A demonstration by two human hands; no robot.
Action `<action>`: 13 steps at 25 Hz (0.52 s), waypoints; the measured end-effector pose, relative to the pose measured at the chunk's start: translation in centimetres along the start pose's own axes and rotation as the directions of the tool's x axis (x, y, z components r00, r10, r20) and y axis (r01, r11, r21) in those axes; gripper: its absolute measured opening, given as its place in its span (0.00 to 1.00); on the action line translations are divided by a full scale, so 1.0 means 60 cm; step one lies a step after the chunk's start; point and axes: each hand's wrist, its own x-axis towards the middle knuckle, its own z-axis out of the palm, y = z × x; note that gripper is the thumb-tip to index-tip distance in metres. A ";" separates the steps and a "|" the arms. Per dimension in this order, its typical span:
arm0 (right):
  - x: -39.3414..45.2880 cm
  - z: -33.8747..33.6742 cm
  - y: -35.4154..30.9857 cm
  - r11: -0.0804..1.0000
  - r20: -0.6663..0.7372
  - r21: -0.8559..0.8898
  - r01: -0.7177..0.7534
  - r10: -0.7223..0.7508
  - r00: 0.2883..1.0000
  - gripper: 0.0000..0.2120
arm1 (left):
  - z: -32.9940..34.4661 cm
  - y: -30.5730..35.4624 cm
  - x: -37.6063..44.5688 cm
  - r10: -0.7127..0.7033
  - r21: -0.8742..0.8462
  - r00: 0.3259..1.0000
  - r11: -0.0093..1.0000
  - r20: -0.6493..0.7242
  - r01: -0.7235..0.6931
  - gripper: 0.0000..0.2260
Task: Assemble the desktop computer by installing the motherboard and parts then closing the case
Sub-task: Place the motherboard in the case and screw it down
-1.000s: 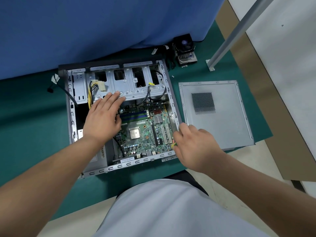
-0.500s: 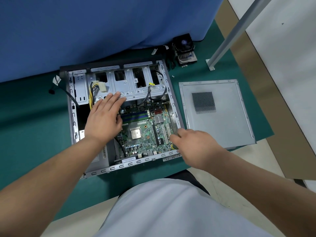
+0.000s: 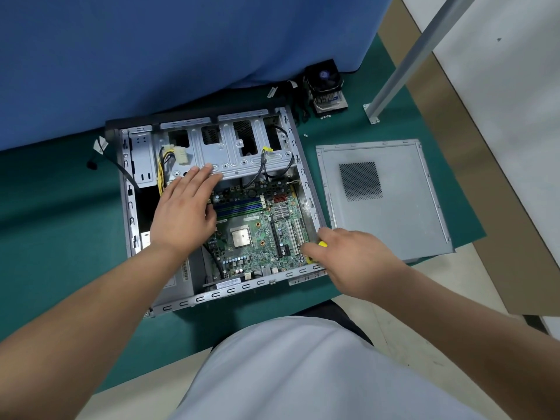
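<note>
An open grey computer case lies flat on the green mat. Inside it sits the green motherboard with a bare CPU socket at its middle. My left hand rests flat on the board's left edge, fingers straight and reaching to the drive cage. My right hand grips a yellow-handled screwdriver at the board's lower right corner; its tip is hidden behind my fingers.
The case's side panel lies flat to the right of the case. A CPU cooler with fan stands at the back right, small screws beside it. A metal post rises at the right. Blue cloth hangs behind.
My right hand has moved left from the case's right wall to over the motherboard's lower right corner, and more of the yellow handle shows. My left hand has stayed put.
</note>
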 end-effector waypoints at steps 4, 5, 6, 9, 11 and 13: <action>0.000 0.002 -0.010 0.972 -0.063 -0.014 -0.233 0.232 0.971 0.16 | 0.001 -0.001 0.000 0.002 0.002 1.000 1.000 0.001 -0.002 0.31; 0.003 0.002 -0.011 0.967 -0.079 -0.035 -0.253 0.250 0.965 0.20 | 0.001 -0.001 0.000 0.002 0.001 1.000 1.000 0.000 -0.002 0.31; 0.005 0.004 -0.012 0.974 -0.114 -0.043 -0.223 0.217 0.969 0.21 | 0.002 -0.001 0.000 0.001 -0.001 1.000 1.000 -0.001 -0.001 0.31; 0.004 0.002 -0.002 0.999 -0.103 -0.034 0.034 -0.038 0.994 0.18 | 0.004 -0.003 0.000 0.006 -0.005 1.000 1.000 0.000 -0.006 0.31; 0.003 0.003 0.000 0.997 -0.026 -0.022 0.076 -0.076 0.997 0.17 | 0.005 -0.003 0.000 0.006 -0.005 1.000 1.000 -0.001 -0.006 0.31; 0.003 0.004 -0.010 0.999 -0.055 -0.024 -0.044 0.042 0.998 0.11 | 0.005 -0.003 -0.001 0.006 -0.006 1.000 1.000 -0.002 -0.006 0.31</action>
